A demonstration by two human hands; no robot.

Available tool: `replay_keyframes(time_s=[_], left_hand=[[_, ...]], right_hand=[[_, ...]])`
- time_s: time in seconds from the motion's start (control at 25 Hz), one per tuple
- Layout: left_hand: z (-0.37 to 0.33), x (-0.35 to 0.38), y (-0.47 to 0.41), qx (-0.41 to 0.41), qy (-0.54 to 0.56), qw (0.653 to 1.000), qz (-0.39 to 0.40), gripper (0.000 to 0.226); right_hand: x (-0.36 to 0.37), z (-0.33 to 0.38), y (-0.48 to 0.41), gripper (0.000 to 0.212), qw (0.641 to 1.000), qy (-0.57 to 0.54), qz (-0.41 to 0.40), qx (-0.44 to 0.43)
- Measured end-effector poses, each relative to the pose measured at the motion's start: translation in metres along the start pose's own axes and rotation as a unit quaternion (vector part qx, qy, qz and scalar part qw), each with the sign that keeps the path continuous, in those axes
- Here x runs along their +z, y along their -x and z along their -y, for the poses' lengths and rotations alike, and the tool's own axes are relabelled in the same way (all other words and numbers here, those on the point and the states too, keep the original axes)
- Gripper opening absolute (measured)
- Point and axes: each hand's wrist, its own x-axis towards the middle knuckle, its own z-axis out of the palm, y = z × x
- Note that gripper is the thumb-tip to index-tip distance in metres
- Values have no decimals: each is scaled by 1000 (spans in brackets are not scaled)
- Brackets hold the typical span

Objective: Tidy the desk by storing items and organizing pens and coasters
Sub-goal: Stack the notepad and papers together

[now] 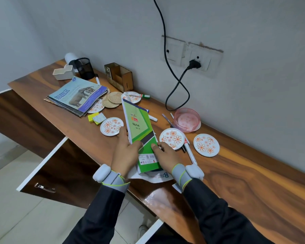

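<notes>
My left hand [125, 148] and my right hand [165, 154] both grip the near end of the green slip pad [139, 124], thumbs on top, holding it tilted over the table [236, 173] beside a flowered coaster [111, 126].

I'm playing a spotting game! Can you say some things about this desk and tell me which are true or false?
1. The left hand and right hand both hold the green slip pad. True.
2. Pens stick out of the black mesh cup. False: none show above its rim.
3. The black plug sits in the wall socket. True.
4. The pink bowl is upside down. False: it stands right way up.
5. The cupboard door is shut. False: it stands open.
</notes>
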Motion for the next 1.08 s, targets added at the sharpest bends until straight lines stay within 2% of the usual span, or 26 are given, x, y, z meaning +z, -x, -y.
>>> replay_keyframes(time_s=[0.08,0.28,0.4,0.48,0.6,0.64,0.76,0.84,0.92,1.0,1.08], left_hand=[[-9,2,9,16,-1,1000,6,37],[-32,7,35,51,17,997,53,35],[-46,10,52,69,32,994,78,36],[-56,14,64,72,43,993,87,37],[-73,28,81,84,53,988,116,41],[-78,36,87,87,57,985,134,42],[-87,70,101,90,71,973,200,48],[-90,110,113,86,78,957,264,53],[-84,146,121,80,85,941,317,51],[-68,185,131,55,95,927,360,47],[-45,219,138,29,93,919,381,43]], right_hand=[[-1,1,4,31,1000,-11,0,-8],[-10,2,15,45,996,-91,7,-13],[-21,-4,21,63,992,-128,6,-2],[-27,-7,34,77,979,-203,1,26],[-39,-19,51,96,935,-350,24,44],[-47,-25,57,92,920,-390,23,37],[-79,-53,78,59,893,-450,19,6],[-114,-87,101,54,888,-459,-23,-5],[-142,-119,124,58,880,-470,-75,7],[-170,-155,149,66,865,-469,-177,29],[-194,-186,173,61,854,-439,-273,50]])
